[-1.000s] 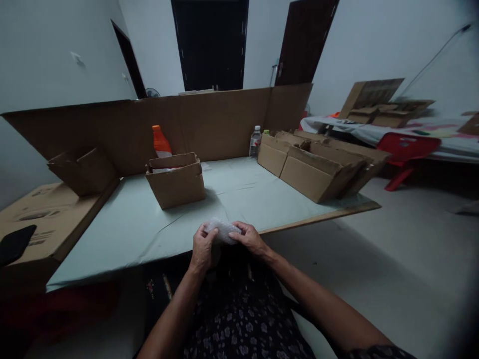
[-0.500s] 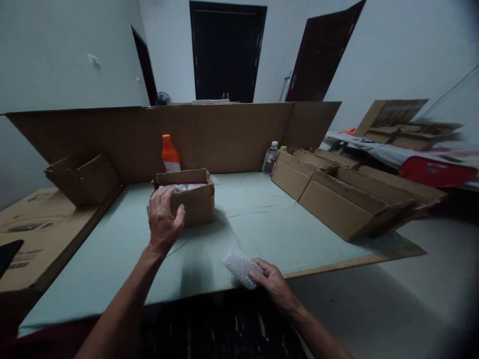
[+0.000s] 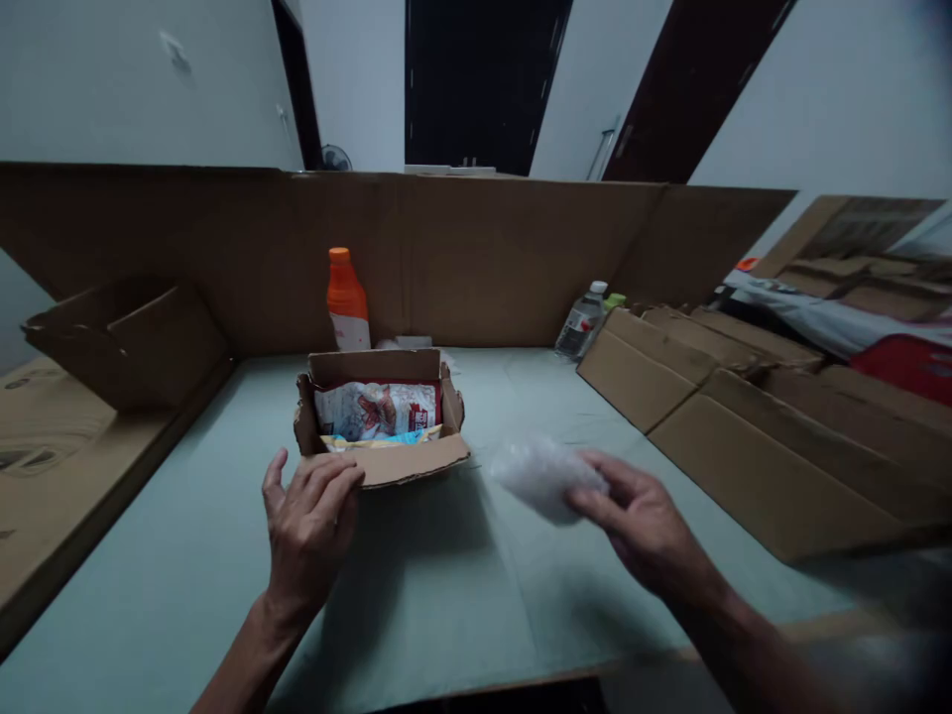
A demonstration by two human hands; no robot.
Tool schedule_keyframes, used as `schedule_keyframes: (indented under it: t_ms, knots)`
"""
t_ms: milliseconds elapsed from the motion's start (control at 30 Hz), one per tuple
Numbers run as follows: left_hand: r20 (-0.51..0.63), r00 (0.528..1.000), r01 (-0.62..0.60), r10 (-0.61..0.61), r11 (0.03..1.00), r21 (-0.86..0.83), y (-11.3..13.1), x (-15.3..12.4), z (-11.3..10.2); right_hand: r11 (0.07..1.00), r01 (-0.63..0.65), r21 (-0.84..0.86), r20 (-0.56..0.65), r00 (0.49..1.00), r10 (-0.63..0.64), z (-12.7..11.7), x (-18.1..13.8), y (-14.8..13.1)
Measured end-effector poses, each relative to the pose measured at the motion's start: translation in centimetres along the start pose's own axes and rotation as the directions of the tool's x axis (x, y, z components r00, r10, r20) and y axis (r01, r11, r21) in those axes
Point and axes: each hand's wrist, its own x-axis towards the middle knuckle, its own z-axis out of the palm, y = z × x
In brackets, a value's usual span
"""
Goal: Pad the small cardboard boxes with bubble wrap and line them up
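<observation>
So the bubble wrap wad [image 3: 539, 476] is up off the table, pinched at its right end between the thumb and fingertips of the right hand [image 3: 640, 521]. It's motion-blurred, so I can't make out the bubbles or how tightly it's rolled. It does look longer than it is tall, with the long way running roughly left to right.

Just left of it, and a touch farther from the person, is the small open carton [image 3: 383, 461], flaps out and long side across. There's only a short gap between the wad's free end and the carton's right flap. Inside are some snack packets [image 3: 376, 410] lying flat, with room above them.

The left hand [image 3: 308, 526] isn't gripping anything. Its fingers are loosely spread, with the tips against the carton's near left corner. So the left hand is the one at the carton, and the right has the wad to itself.

Around them:
- a pale green table cover [image 3: 446, 605]
- an orange bottle [image 3: 347, 302] right behind the carton
- a water bottle [image 3: 581, 322] far right
- a tall cardboard wall [image 3: 483, 258] along the back
- a row of folded cartons [image 3: 744, 416] down the right side
- another bent box [image 3: 126, 337] off to the far left
</observation>
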Motion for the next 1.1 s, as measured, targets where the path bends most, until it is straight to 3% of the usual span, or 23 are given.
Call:
schedule_keyframes:
  t_ms: [67, 167, 233, 333, 400, 467, 633, 700, 800, 867, 933, 967, 1033, 1100]
  knots:
    - [-0.017, 1.000, 0.003, -0.004, 1.000, -0.012, -0.1, 0.2, 0.2, 0.975, 0.184, -0.124, -0.019, 0.982, -0.188, 1.8, 4.5, -2.9]
    - [-0.027, 1.000, 0.006, -0.007, 1.000, -0.026, -0.3, 0.5, 0.5, 0.865, 0.387, -0.319, 0.240, 0.916, -0.322, 6.7, 11.0, -5.4]
    - [-0.017, 1.000, 0.009, -0.009, 1.000, -0.028, -0.4, 0.6, 0.5, 0.760, 0.441, -0.478, 0.419, 0.874, -0.244, 10.4, 14.3, -5.5]
    - [0.007, 1.000, -0.005, 0.005, 1.000, -0.014, -0.4, 0.8, 0.2, 0.509, 0.508, -0.695, 0.557, 0.828, -0.066, 14.6, 17.0, -4.4]
    - [0.022, 0.999, -0.025, 0.025, 1.000, 0.005, -0.5, 1.1, 0.0, 0.390, 0.522, -0.759, 0.585, 0.809, 0.057, 16.0, 17.5, -3.6]
    - [0.035, 0.999, -0.042, 0.041, 0.999, 0.031, -0.6, 1.7, -0.1, 0.350, 0.523, -0.777, 0.599, 0.785, 0.157, 16.2, 17.5, -3.2]
    - [0.043, 0.996, -0.078, 0.074, 0.993, 0.088, -0.7, 3.4, 0.1, 0.387, 0.579, -0.717, 0.690, 0.669, 0.276, 15.2, 18.3, -3.1]
    - [-0.014, 0.998, -0.059, 0.061, 0.993, 0.105, -0.7, 3.7, 0.1, 0.436, 0.572, -0.695, 0.705, 0.661, 0.256, 14.2, 18.7, -3.4]
    - [-0.149, 0.987, 0.066, -0.052, 0.994, 0.092, -1.0, 3.1, -0.3, 0.562, 0.556, -0.612, 0.665, 0.747, -0.015, 10.7, 18.1, -4.4]
    - [-0.159, 0.965, 0.214, -0.209, 0.977, 0.016, -1.7, 2.0, -0.8, 0.665, 0.510, -0.545, 0.463, 0.845, -0.269, 7.1, 16.6, -4.6]
    - [-0.057, 0.895, 0.435, -0.443, 0.893, -0.117, -2.7, 0.6, -1.0, 0.755, 0.419, -0.504, 0.171, 0.906, -0.387, 3.7, 14.5, -3.4]
    - [0.026, 0.827, 0.555, -0.561, 0.809, -0.193, -3.2, -0.1, -0.9, 0.793, 0.355, -0.495, 0.060, 0.924, -0.377, 2.5, 13.4, -2.3]
    - [0.206, 0.666, 0.737, -0.717, 0.592, -0.326, -4.0, -1.2, -0.3, 0.866, 0.232, -0.442, 0.020, 0.968, -0.249, 1.8, 11.3, 0.8]
    - [0.342, 0.569, 0.807, -0.748, 0.427, -0.408, -4.4, -1.6, 0.5, 0.910, 0.157, -0.385, 0.136, 0.984, -0.113, 3.6, 9.8, 4.2]
